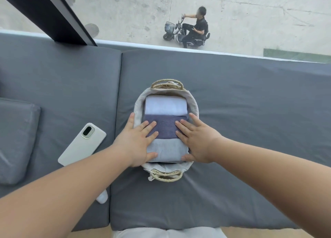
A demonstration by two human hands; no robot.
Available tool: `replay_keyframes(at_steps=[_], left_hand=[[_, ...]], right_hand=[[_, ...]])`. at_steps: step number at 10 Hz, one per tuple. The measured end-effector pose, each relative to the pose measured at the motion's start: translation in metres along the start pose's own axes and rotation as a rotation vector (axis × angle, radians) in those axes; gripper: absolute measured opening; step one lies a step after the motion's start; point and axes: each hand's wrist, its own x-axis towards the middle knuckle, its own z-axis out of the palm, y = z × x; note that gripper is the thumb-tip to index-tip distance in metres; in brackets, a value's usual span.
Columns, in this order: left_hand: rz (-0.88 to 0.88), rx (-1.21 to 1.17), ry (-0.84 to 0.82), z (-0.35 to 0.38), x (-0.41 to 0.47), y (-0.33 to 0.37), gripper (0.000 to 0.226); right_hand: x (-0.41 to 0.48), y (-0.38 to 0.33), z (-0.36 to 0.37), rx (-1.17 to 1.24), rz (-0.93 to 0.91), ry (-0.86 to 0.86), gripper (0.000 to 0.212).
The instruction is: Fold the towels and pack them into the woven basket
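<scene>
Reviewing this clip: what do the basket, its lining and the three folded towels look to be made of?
The basket looks like braided pale straw or rope, judging by its twisted handles. Its lining seems a matte off-white cloth, wrinkled over the rim. The white towel, purple towel and grey towel look like soft, finely ribbed cotton, probably.

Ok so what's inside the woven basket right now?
Three folded towels fill the woven basket in a row: white towel farthest, purple towel in the middle, light grey towel nearest. Both hands, left hand and right hand, cover their sides; anything underneath is hidden.
</scene>
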Motion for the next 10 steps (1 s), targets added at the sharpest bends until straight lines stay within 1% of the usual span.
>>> replay_keyframes(at_steps=[1, 2, 3, 5, 6, 7, 8, 9, 10], left_hand=[[-0.019, 0.028, -0.050, -0.010, 0.008, 0.006, 0.083], [-0.040, 0.054, -0.096, -0.014, 0.014, 0.010, 0.086], [-0.059, 0.060, -0.136, -0.015, 0.020, 0.012, 0.084], [-0.080, 0.083, -0.120, -0.010, 0.018, 0.016, 0.078], [-0.109, 0.082, -0.078, -0.007, 0.009, 0.022, 0.077], [-0.127, -0.037, 0.059, -0.005, -0.004, 0.033, 0.071], [-0.149, -0.267, 0.179, 0.004, -0.027, 0.044, 0.061], [-0.190, -0.369, 0.250, 0.019, -0.055, 0.053, 0.060], [-0.231, -0.393, 0.282, 0.030, -0.076, 0.062, 0.060]], right_hand=[[0.006, -0.004, -0.004, -0.013, 0.030, -0.088, 0.102], [0.010, -0.003, -0.007, -0.013, 0.034, -0.125, 0.107], [0.016, -0.004, -0.009, 0.012, 0.050, -0.162, 0.106], [0.017, -0.008, -0.008, 0.040, 0.086, -0.181, 0.104], [0.010, -0.015, -0.013, 0.064, 0.127, -0.177, 0.101], [0.004, -0.027, -0.019, 0.164, 0.185, -0.151, 0.100], [-0.006, -0.042, -0.023, 0.318, 0.266, -0.108, 0.098], [-0.023, -0.057, -0.029, 0.394, 0.326, -0.031, 0.095], [-0.042, -0.072, -0.034, 0.470, 0.365, 0.024, 0.090]])
